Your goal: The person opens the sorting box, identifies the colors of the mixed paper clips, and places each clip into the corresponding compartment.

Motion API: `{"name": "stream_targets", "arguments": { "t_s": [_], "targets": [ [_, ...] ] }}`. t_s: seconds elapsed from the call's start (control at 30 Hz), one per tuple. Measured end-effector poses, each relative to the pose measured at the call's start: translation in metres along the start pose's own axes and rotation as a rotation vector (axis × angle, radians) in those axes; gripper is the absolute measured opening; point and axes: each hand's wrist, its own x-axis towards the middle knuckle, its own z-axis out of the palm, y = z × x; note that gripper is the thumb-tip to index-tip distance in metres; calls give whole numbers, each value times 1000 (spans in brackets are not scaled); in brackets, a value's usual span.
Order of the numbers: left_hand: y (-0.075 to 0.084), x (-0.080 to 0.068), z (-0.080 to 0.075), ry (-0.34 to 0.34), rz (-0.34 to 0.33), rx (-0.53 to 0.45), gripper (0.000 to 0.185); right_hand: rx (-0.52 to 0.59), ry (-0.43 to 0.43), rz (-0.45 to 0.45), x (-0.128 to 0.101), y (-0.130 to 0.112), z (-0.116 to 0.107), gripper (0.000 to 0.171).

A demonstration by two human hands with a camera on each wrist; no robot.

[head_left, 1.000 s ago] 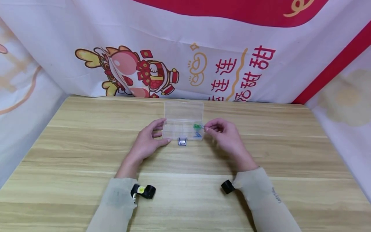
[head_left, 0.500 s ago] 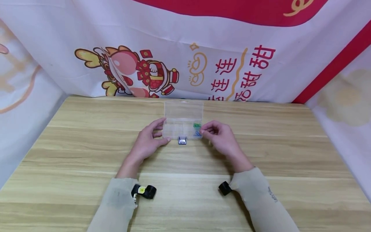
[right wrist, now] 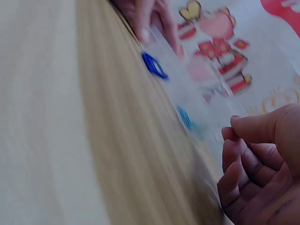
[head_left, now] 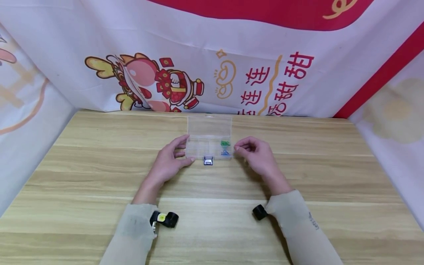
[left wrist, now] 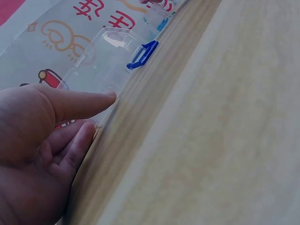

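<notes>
Clear plastic compartment box (head_left: 209, 139) with blue front latch (head_left: 208, 161), lying flat on the wood table, lid open and leaning back. Small green clip (head_left: 225, 143) and small blue clip (head_left: 226, 152) inside the right-side compartments, just beside each other.

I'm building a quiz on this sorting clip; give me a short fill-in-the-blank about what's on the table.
The clear plastic box lies with its lid ____.
The left hand touches the box's ____ side.
The box's front latch is coloured ____.
The green and blue pieces lie in the box's ____ end.

Missing words: open; left; blue; right
</notes>
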Motion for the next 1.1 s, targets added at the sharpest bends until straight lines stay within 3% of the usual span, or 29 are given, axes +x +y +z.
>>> {"name": "stream_targets", "arguments": {
  "t_s": [0.37, 0.6, 0.77, 1.1],
  "targets": [
    [1, 0, -1, -6, -10, 7, 78, -63, 199, 99, 11, 21, -34, 21],
    [-1, -1, -1, -8, -8, 3, 78, -259, 176, 103, 12, 13, -23, 35],
    [0, 0, -2, -7, -12, 13, 78, -395, 210, 117, 14, 6, -12, 39],
    [0, 0, -1, -6, -19, 12, 77, -449, 236, 124, 18, 5, -11, 26]
  ]
}}
